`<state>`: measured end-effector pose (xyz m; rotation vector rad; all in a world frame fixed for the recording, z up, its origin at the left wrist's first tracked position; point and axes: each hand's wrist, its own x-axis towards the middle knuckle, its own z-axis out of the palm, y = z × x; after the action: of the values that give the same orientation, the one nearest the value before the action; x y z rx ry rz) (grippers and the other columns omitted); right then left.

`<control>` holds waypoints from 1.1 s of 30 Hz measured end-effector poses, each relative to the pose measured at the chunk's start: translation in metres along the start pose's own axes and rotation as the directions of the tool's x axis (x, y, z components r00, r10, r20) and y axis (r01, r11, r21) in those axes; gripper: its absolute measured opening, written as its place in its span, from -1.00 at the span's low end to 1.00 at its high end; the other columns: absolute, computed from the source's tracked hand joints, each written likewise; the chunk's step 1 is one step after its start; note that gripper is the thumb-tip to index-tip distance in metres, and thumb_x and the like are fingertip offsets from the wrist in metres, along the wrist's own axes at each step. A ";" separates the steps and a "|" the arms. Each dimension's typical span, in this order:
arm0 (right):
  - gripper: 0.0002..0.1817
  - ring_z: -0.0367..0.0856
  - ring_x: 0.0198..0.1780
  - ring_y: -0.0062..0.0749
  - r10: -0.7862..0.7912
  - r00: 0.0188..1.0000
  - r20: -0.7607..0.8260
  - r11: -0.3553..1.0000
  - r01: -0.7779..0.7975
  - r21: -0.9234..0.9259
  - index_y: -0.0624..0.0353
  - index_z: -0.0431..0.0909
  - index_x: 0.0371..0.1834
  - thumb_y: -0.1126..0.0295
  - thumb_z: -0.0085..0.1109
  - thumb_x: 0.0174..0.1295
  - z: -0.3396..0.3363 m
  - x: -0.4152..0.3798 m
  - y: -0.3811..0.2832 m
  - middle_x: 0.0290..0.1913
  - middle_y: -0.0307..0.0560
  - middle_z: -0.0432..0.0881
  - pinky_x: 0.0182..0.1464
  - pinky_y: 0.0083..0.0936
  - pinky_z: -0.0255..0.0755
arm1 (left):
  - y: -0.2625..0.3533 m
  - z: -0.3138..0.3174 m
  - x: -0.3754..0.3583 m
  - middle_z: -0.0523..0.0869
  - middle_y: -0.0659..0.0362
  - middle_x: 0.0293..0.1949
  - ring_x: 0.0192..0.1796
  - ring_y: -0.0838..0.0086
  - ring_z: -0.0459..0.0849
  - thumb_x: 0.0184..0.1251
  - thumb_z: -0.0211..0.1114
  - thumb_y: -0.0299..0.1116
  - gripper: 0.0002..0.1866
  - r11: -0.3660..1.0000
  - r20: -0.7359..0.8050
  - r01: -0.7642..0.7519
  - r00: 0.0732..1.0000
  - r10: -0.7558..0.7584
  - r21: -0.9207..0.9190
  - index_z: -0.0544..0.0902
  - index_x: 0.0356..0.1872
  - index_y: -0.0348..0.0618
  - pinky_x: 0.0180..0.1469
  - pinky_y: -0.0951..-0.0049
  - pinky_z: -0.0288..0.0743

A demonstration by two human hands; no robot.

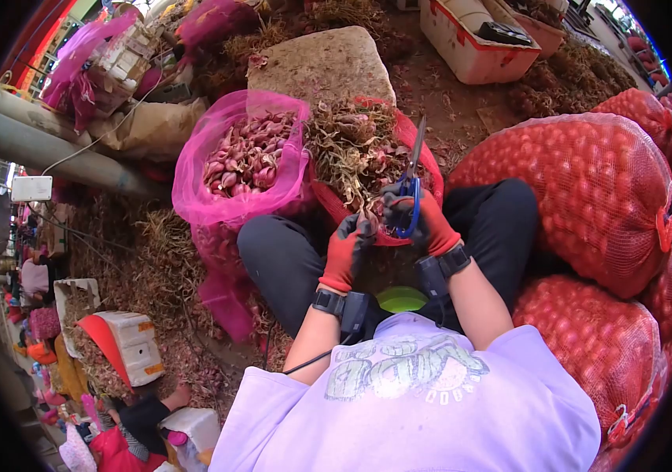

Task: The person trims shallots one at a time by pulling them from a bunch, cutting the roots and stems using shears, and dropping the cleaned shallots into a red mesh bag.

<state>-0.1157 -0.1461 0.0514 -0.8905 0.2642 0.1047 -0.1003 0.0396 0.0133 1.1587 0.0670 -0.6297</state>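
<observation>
My left hand (349,250), in a red and dark glove, is closed on a shallot (369,221) at the near edge of an open red net bag (430,161). Dry stalks with shallots (355,141) fill that bag. My right hand (424,219), gloved alike, is wrapped round the blue handles of the scissors (414,177), whose blades point up and away from me. To the left stands an open pink net bag (194,177) holding trimmed shallots (251,153).
Full red net sacks (572,189) are stacked at the right. A foam slab (324,63) lies beyond the bags, with a white foam box (465,47) at the upper right. A grey pipe (68,149) crosses the left side. Another person (127,440) sits at the lower left.
</observation>
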 end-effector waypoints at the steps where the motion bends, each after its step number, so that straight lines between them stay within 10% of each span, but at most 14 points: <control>1: -0.76 0.61 -0.36 -0.58 -0.048 0.997 -0.065 0.993 0.041 -0.107 0.26 0.59 -0.12 0.41 0.22 0.16 -0.002 0.001 -0.003 -0.36 -0.17 0.64 -0.29 -0.59 0.53 | 0.007 0.003 -0.003 0.61 0.26 -0.18 -0.14 0.60 0.60 0.35 0.18 -0.50 -0.81 0.998 0.017 0.034 0.999 -0.034 -0.043 0.53 -0.05 -0.25 -0.06 0.67 0.46; 4: -0.72 0.55 -0.38 -0.69 -0.094 0.992 -0.080 0.826 0.033 -0.563 0.23 0.62 -0.06 0.32 0.21 0.21 -0.014 0.002 -0.005 -0.34 -0.24 0.65 -0.34 -0.66 0.44 | -0.006 -0.007 0.007 0.59 0.21 -0.07 -0.04 0.56 0.57 0.38 0.16 -0.42 -0.75 0.752 0.283 -0.478 0.878 0.387 0.455 0.52 0.03 -0.22 -0.01 0.65 0.43; 7: -0.73 0.48 -0.42 -0.75 0.010 0.998 -0.065 0.888 -0.039 -0.458 0.22 0.63 -0.11 0.30 0.25 0.19 -0.022 0.004 0.013 -0.38 -0.28 0.63 -0.33 -0.66 0.40 | -0.004 0.002 0.007 0.50 0.28 0.03 -0.09 0.66 0.55 0.42 0.00 -0.49 -0.74 0.974 0.125 -0.013 0.991 0.042 -0.228 0.55 0.05 -0.17 -0.09 0.62 0.48; 10: -0.69 0.52 -0.40 -0.69 0.020 0.999 -0.033 0.922 -0.031 -0.386 0.22 0.62 -0.15 0.25 0.30 0.13 -0.011 0.004 0.025 -0.39 -0.26 0.64 -0.31 -0.62 0.42 | 0.000 0.004 0.003 0.55 0.30 -0.07 -0.15 0.69 0.54 0.46 0.00 -0.40 -0.74 0.912 0.164 0.086 0.986 -0.021 -0.401 0.55 0.05 -0.18 -0.08 0.63 0.44; 14: -0.60 0.65 -0.32 -0.32 -0.185 0.983 0.003 0.717 0.137 -0.684 0.26 0.59 -0.16 0.20 0.36 0.04 0.001 0.011 0.035 -0.37 -0.07 0.67 -0.23 -0.44 0.47 | 0.001 -0.005 0.000 0.59 0.28 -0.14 -0.14 0.64 0.53 0.48 0.01 -0.30 -0.72 0.963 0.161 -0.200 0.972 0.172 0.179 0.55 0.03 -0.22 -0.06 0.59 0.42; 19: -0.47 0.66 -0.18 -0.08 -0.348 0.936 0.048 0.224 0.132 -0.966 0.25 0.59 -0.14 0.01 0.35 -0.01 -0.039 0.035 0.065 -0.24 0.08 0.68 -0.11 -0.26 0.48 | -0.001 -0.007 0.004 0.55 0.21 -0.16 -0.05 0.49 0.51 0.45 -0.01 -0.32 -0.73 0.996 0.109 -0.001 0.994 0.011 -0.085 0.54 -0.01 -0.22 0.07 0.50 0.39; 22: -0.43 0.64 -0.17 -0.07 -0.080 0.994 -0.068 0.283 -0.042 -0.958 0.22 0.58 -0.17 -0.10 0.28 0.02 -0.009 0.008 0.002 -0.24 0.06 0.64 -0.10 -0.22 0.48 | -0.003 -0.004 0.006 0.55 0.22 -0.23 -0.10 0.47 0.50 0.45 -0.02 -0.29 -0.78 0.845 0.189 0.028 0.978 0.088 -0.535 0.54 -0.18 -0.18 0.11 0.45 0.37; 25: -0.45 0.63 -0.22 -0.07 -0.239 0.958 0.157 -0.144 0.125 -0.982 0.19 0.56 -0.21 -0.13 0.23 0.04 -0.009 -0.023 -0.010 -0.29 0.04 0.62 -0.13 -0.22 0.49 | -0.001 -0.009 0.005 0.57 0.31 -0.15 -0.05 0.55 0.51 0.45 0.05 -0.22 -0.81 0.812 -0.014 0.020 0.999 -0.034 -0.583 0.54 -0.23 -0.08 0.02 0.42 0.45; 28: -0.49 0.64 -0.27 -0.14 -0.256 0.949 0.185 -0.287 0.108 -0.952 0.15 0.57 -0.26 -0.12 0.22 0.03 -0.017 -0.041 -0.015 -0.33 0.02 0.62 -0.20 -0.27 0.49 | -0.002 -0.015 0.017 0.53 0.35 -0.20 -0.12 0.60 0.49 0.44 0.06 -0.17 -0.79 0.871 0.244 -0.124 0.933 0.265 -0.475 0.47 -0.35 -0.03 -0.05 0.49 0.44; 33: -0.53 0.64 -0.32 -0.16 -0.267 0.925 0.270 -0.386 0.154 -0.909 0.11 0.56 -0.28 -0.10 0.22 0.02 -0.017 -0.054 -0.017 -0.38 -0.05 0.62 -0.27 -0.27 0.49 | 0.013 -0.005 0.003 0.46 0.37 -0.30 -0.22 0.63 0.44 0.46 0.05 -0.16 -0.76 0.856 0.062 0.024 0.998 0.010 -0.517 0.41 -0.42 0.01 -0.13 0.55 0.42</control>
<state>-0.1676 -0.1695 0.0688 -2.8341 -0.0600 -0.1551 -0.0896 0.0459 0.0209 0.6127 0.1776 -0.6052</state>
